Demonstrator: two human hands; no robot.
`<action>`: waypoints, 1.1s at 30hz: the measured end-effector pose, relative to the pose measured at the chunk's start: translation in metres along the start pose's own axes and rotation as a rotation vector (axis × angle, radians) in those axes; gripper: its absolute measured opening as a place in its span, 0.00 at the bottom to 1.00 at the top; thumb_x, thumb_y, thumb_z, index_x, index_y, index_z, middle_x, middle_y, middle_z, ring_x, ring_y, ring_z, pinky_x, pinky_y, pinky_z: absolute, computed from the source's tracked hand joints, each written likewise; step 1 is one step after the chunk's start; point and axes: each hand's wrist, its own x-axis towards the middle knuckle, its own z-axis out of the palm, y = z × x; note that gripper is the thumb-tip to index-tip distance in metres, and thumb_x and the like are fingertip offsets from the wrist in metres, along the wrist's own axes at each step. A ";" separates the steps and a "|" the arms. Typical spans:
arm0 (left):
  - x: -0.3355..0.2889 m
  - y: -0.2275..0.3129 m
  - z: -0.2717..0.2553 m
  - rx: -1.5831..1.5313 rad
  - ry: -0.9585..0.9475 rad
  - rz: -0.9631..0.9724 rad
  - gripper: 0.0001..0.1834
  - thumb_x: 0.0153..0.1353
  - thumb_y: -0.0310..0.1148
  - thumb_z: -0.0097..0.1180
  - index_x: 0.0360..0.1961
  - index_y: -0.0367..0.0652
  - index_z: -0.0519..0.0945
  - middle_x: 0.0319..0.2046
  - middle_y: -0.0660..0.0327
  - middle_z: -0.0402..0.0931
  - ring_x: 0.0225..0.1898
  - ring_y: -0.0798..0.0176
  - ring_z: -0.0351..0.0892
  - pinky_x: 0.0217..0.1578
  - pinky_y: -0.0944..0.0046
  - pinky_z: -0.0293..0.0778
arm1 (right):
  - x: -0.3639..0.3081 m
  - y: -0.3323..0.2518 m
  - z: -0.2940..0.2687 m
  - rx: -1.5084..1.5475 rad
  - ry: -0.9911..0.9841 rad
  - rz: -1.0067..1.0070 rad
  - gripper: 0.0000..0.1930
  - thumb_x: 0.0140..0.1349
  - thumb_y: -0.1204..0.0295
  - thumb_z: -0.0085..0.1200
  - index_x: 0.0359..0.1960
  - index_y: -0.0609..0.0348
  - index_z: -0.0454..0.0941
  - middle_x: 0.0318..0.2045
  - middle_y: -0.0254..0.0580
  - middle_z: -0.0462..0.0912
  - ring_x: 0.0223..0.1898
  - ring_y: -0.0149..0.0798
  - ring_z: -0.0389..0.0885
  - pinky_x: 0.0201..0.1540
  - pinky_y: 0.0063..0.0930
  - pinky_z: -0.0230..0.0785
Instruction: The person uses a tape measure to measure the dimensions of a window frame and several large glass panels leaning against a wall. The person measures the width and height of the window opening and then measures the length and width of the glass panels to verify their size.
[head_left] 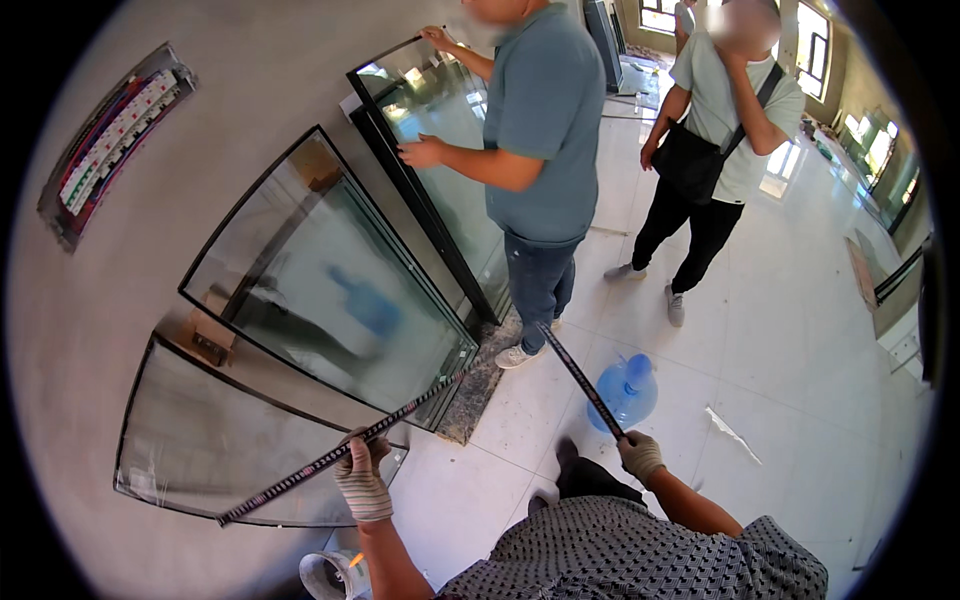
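My gloved left hand (364, 482) is closed round a long dark measuring tape strip (410, 407) with pale markings. The strip slants from the lower left up past the lower corner of a framed glass pane (330, 270). In my gloved right hand (640, 456) is one end of a second dark marked length of tape (580, 378), which points up toward a co-worker's feet. Whether the two lengths join cannot be made out. Below the framed pane, a smaller glass pane (235, 450) leans against the wall, just beyond my left hand.
A co-worker in a blue shirt (545, 130) holds a tall glass panel (425, 100). Another person with a black shoulder bag (692, 160) stands farther right. A blue water bottle (625, 395) is on the tiled floor (780, 340). A bucket (325, 575) stands lower left; an open wiring box (118, 145) is in the wall.
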 end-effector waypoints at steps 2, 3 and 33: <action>0.025 -0.013 0.019 -0.008 0.040 0.022 0.15 0.67 0.41 0.56 0.46 0.40 0.79 0.32 0.61 0.82 0.32 0.66 0.81 0.36 0.65 0.79 | 0.036 -0.026 0.025 0.059 -0.043 -0.020 0.12 0.61 0.65 0.52 0.35 0.62 0.82 0.18 0.39 0.78 0.18 0.32 0.74 0.24 0.31 0.69; 0.037 -0.020 0.027 -0.013 0.060 0.036 0.15 0.67 0.41 0.56 0.46 0.40 0.79 0.32 0.61 0.82 0.32 0.66 0.81 0.37 0.65 0.79 | 0.059 -0.032 0.038 0.048 -0.069 -0.025 0.13 0.60 0.65 0.53 0.35 0.62 0.82 0.19 0.40 0.79 0.20 0.31 0.75 0.26 0.31 0.69; 0.470 -0.114 0.360 -0.171 -0.009 -0.029 0.16 0.64 0.43 0.60 0.43 0.40 0.80 0.35 0.61 0.82 0.32 0.67 0.81 0.35 0.66 0.80 | 0.431 -0.358 0.080 0.734 -0.226 0.185 0.12 0.66 0.62 0.51 0.35 0.57 0.79 0.22 0.27 0.75 0.22 0.24 0.69 0.25 0.23 0.65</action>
